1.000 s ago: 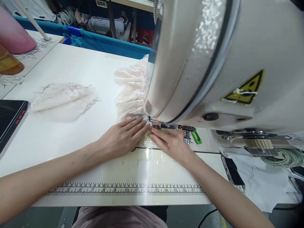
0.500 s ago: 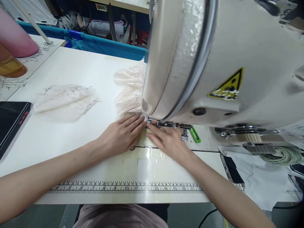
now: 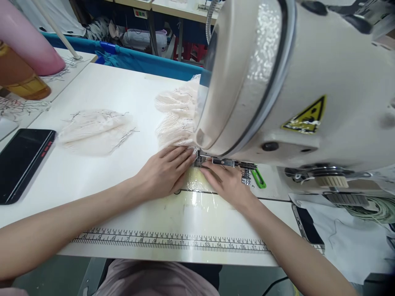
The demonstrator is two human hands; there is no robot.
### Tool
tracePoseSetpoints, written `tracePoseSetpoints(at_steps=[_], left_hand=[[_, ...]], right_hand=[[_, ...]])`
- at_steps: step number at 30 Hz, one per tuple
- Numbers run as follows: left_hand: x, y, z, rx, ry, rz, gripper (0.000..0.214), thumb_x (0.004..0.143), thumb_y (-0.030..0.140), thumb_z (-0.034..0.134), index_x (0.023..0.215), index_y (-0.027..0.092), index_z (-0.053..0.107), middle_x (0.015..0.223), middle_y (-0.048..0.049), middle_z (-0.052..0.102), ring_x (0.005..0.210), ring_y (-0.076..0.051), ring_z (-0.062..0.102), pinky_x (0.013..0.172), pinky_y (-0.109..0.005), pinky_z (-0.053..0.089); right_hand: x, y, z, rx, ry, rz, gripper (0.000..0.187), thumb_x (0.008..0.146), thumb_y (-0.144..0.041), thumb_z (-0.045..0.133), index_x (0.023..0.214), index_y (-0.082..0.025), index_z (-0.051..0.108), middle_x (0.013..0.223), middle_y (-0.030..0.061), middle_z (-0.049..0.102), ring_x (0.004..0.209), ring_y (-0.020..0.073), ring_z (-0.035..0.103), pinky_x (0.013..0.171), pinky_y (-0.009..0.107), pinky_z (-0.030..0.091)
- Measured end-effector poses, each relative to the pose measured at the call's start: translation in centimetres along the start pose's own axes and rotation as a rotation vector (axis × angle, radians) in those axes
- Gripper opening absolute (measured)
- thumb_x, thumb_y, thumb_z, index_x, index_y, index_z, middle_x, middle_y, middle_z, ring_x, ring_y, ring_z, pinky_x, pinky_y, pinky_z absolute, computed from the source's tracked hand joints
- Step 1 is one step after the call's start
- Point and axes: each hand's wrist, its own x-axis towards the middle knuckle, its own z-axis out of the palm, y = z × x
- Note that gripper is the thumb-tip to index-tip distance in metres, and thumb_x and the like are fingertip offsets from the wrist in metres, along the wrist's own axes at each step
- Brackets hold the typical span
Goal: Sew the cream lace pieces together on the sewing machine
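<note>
My left hand (image 3: 168, 170) lies flat with outstretched fingers on the near edge of a gathered cream lace fabric (image 3: 176, 115), left of the presser foot (image 3: 198, 158). Part of the fabric runs behind the sewing machine head (image 3: 247, 78). To the right of the foot, my right hand (image 3: 226, 183) rests on the machine bed, its thumb and forefinger apart and pointing at the foot. The metal guide hides some of its other fingers. Both hands are open; whether the right fingertips touch fabric is too small to tell.
Another cream lace piece (image 3: 97, 131) lies on the left, beside a black phone (image 3: 26, 164). A green thread snip (image 3: 258, 179) sits right of the guide. A ruler strip (image 3: 173, 242) runs along the front edge. A second phone (image 3: 308, 226) and white cloth (image 3: 348, 242) are at right.
The whole view has shifted, so everything appears a little farther right. Both hands keep nearly the same places beside the presser foot, with the right fingers slightly lower against it.
</note>
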Motion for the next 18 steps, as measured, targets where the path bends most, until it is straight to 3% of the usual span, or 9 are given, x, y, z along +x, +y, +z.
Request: tracePoseSetpoints(at_steps=[5, 8, 10, 12, 14, 18], left_hand=[[-0.1, 0.6, -1.0, 0.074, -0.056, -0.004, 0.042, 0.097, 0.031, 0.043, 0.133, 0.011, 0.054, 0.133, -0.0104, 0.060, 0.129, -0.026, 0.049, 0.109, -0.046, 0.039], [-0.2, 0.0, -2.3, 0.152, -0.030, -0.031, 0.036, 0.099, 0.031, 0.043, 0.130, 0.015, 0.055, 0.134, -0.0073, 0.060, 0.128, -0.023, 0.050, 0.109, -0.045, 0.039], [-0.7, -1.7, -3.5, 0.215, -0.028, -0.163, 0.031, 0.099, 0.028, 0.044, 0.123, 0.015, 0.058, 0.129, -0.0078, 0.063, 0.120, -0.022, 0.056, 0.100, -0.040, 0.048], [-1.9, -4.3, -5.1, 0.270, -0.056, -0.399, 0.028, 0.098, 0.027, 0.045, 0.117, 0.013, 0.060, 0.120, -0.0097, 0.066, 0.109, -0.021, 0.062, 0.085, -0.036, 0.053], [-3.8, -7.3, -6.6, 0.259, -0.055, -0.666, 0.033, 0.096, 0.039, 0.048, 0.109, 0.013, 0.062, 0.108, -0.0084, 0.069, 0.101, -0.021, 0.063, 0.079, -0.034, 0.053], [-8.1, -11.6, -8.3, 0.238, -0.010, -0.801, 0.047, 0.090, 0.056, 0.047, 0.086, 0.013, 0.066, 0.083, -0.0024, 0.068, 0.079, -0.013, 0.062, 0.068, -0.027, 0.050]], right_hand=[[-1.3, 1.1, 0.1, -0.242, 0.014, -0.190, 0.053, 0.089, 0.002, 0.044, 0.130, -0.029, 0.057, 0.122, 0.0076, 0.067, 0.095, 0.0209, 0.068, 0.077, 0.037, 0.051], [-1.5, 1.9, 0.2, -0.183, 0.051, -0.261, 0.051, 0.089, 0.000, 0.046, 0.128, -0.030, 0.058, 0.117, 0.0051, 0.070, 0.097, 0.0196, 0.068, 0.078, 0.034, 0.050], [-1.3, 2.2, 0.3, -0.081, 0.090, -0.245, 0.043, 0.092, -0.007, 0.049, 0.125, -0.032, 0.060, 0.114, 0.0026, 0.071, 0.089, 0.0171, 0.068, 0.072, 0.030, 0.049], [-1.2, 2.2, 0.3, -0.032, 0.138, -0.166, 0.035, 0.093, -0.016, 0.053, 0.123, -0.031, 0.063, 0.111, 0.0024, 0.072, 0.081, 0.0170, 0.068, 0.065, 0.030, 0.047], [-1.2, 2.0, 0.1, -0.001, 0.161, -0.118, 0.032, 0.093, -0.022, 0.055, 0.122, -0.030, 0.063, 0.111, 0.0029, 0.072, 0.078, 0.0176, 0.067, 0.060, 0.031, 0.043], [-1.1, 1.6, 0.1, 0.103, 0.208, -0.091, 0.029, 0.093, -0.025, 0.056, 0.120, -0.030, 0.065, 0.112, 0.0020, 0.072, 0.076, 0.0179, 0.065, 0.058, 0.032, 0.034]])
